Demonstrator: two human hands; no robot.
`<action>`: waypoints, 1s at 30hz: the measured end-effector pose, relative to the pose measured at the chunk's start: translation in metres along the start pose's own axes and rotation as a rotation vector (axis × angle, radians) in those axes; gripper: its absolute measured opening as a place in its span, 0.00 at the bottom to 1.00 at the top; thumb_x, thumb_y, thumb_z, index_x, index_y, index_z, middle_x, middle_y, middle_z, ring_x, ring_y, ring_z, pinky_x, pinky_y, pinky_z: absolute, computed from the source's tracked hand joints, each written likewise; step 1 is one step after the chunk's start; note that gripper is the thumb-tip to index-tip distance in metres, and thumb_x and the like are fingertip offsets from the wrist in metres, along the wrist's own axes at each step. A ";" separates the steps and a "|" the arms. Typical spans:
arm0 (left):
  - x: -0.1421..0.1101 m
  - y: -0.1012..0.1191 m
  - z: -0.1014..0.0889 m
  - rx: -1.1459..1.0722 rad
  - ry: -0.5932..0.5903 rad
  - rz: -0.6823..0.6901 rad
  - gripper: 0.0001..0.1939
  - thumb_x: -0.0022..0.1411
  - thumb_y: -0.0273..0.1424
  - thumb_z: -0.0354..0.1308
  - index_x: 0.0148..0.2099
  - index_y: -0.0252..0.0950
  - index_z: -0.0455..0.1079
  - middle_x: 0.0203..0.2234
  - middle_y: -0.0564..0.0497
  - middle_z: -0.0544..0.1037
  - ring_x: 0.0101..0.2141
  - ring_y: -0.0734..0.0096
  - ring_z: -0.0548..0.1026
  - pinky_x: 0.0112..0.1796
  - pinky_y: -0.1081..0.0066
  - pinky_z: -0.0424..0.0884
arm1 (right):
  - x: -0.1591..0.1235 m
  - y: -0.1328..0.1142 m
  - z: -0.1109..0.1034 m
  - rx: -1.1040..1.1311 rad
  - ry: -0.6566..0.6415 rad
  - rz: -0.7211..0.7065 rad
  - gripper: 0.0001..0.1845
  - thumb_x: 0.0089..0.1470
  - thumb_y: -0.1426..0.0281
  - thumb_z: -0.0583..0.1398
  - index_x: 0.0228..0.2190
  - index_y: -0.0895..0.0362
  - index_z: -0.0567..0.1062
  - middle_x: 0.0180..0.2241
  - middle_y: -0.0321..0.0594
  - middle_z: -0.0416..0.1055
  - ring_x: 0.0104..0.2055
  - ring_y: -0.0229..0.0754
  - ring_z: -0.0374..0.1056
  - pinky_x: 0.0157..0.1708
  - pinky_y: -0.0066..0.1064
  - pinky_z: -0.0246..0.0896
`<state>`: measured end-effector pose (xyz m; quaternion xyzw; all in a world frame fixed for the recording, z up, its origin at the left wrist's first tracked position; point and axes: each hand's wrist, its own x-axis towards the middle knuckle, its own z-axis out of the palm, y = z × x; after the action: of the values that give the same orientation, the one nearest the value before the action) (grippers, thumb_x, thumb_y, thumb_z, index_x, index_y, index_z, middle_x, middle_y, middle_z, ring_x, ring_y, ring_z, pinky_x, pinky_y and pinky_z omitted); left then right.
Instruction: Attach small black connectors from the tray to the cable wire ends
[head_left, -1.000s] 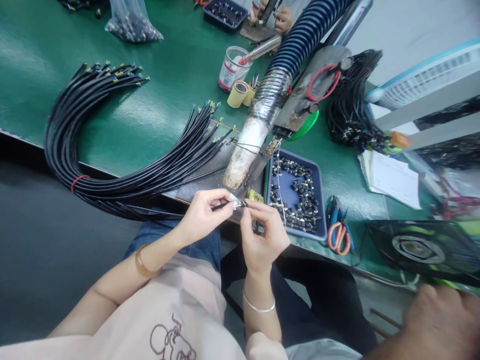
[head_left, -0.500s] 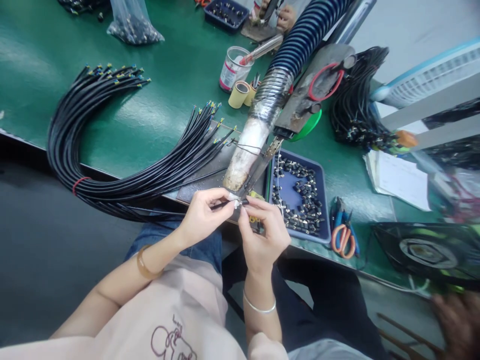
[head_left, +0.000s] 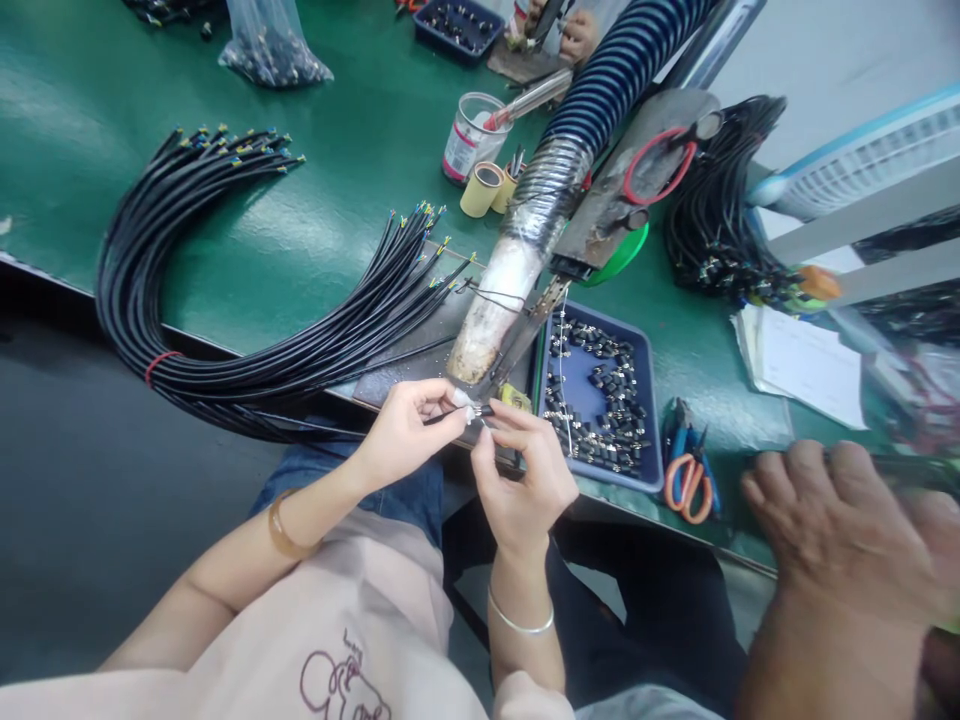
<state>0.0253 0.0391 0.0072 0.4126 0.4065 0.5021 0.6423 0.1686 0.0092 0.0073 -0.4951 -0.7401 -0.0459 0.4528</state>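
Near the front edge of the bench, my left hand [head_left: 412,425] pinches the end of a black cable [head_left: 441,416] between thumb and fingers. White coverings show on its fingertips. My right hand [head_left: 529,465] meets it from the right, its thumb and index finger closed on a small black connector [head_left: 486,409] with metal pins. The cable end and the pins lie close together; whether they touch I cannot tell. Just above both hands is the tip of a soldering iron [head_left: 517,340], fixed pointing down beside a taped hose mouth [head_left: 480,340].
A bundle of black cables [head_left: 225,375] curves across the left. To the right are a blue tray [head_left: 654,400] of connectors, orange-handled pliers [head_left: 686,485] and papers [head_left: 806,365]. Behind stands a plastic cup [head_left: 469,140]. A co-worker's hand [head_left: 840,530] is at the right edge.
A co-worker's hand has come in from the lower right over the bench edge, covering the black fan-like object. My hands have drawn slightly down from the iron tip, and the connector shows more clearly.
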 end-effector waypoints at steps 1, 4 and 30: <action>0.000 0.000 0.000 0.004 0.004 -0.004 0.09 0.51 0.31 0.69 0.28 0.32 0.74 0.22 0.54 0.76 0.25 0.77 0.71 0.31 0.76 0.70 | -0.001 0.001 0.000 0.001 0.003 0.006 0.08 0.57 0.77 0.64 0.31 0.53 0.72 0.39 0.40 0.82 0.38 0.40 0.80 0.39 0.32 0.78; 0.000 0.001 0.001 0.016 0.006 -0.007 0.08 0.51 0.31 0.68 0.28 0.32 0.74 0.21 0.54 0.76 0.24 0.77 0.71 0.29 0.76 0.69 | -0.001 0.002 0.000 0.017 0.020 0.029 0.07 0.57 0.77 0.65 0.32 0.53 0.73 0.39 0.39 0.82 0.38 0.40 0.80 0.40 0.32 0.77; 0.001 0.005 0.002 0.006 -0.012 -0.011 0.09 0.52 0.31 0.69 0.27 0.33 0.73 0.18 0.57 0.71 0.21 0.80 0.67 0.26 0.77 0.68 | 0.002 0.003 0.000 0.099 0.021 0.071 0.08 0.57 0.78 0.66 0.32 0.54 0.74 0.36 0.38 0.81 0.40 0.41 0.80 0.41 0.32 0.77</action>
<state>0.0261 0.0410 0.0122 0.4154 0.4063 0.4947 0.6462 0.1713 0.0121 0.0076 -0.4977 -0.7186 0.0018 0.4857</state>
